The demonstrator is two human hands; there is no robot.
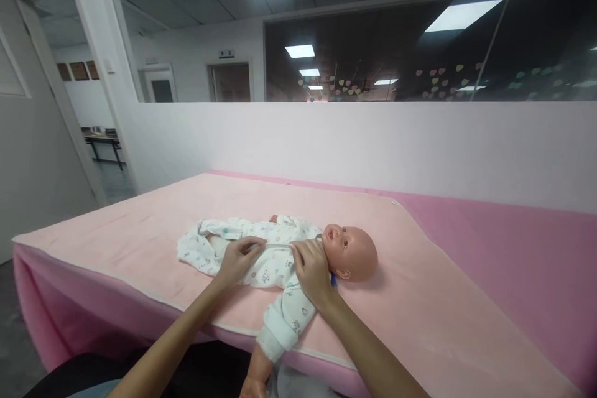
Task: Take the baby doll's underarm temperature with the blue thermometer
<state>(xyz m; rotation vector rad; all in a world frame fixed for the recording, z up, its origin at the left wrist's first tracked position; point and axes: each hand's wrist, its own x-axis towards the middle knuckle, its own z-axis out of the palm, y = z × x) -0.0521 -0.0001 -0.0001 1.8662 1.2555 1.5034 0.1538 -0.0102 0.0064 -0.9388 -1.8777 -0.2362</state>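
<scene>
A baby doll [357,255] lies on its back with its head to the right, dressed in a white printed romper [268,270]. One sleeve [291,317] hangs toward me over the table's front edge, with the doll's hand showing below the cuff. My left hand [240,260] pinches the romper's front edge near the doll's waist, fingers closed. Higher up, by the doll's neck, my right hand [311,267] has its fingers bent on the same front edge, gripping the cloth. A small blue piece [333,280] shows beside the doll's neck.
The padded pink mat [410,311] covers the table, over a darker pink cloth [504,242]. Behind it runs a low white wall [373,149] with glass above. To the left is a doorway, with a far table [100,135] beyond it.
</scene>
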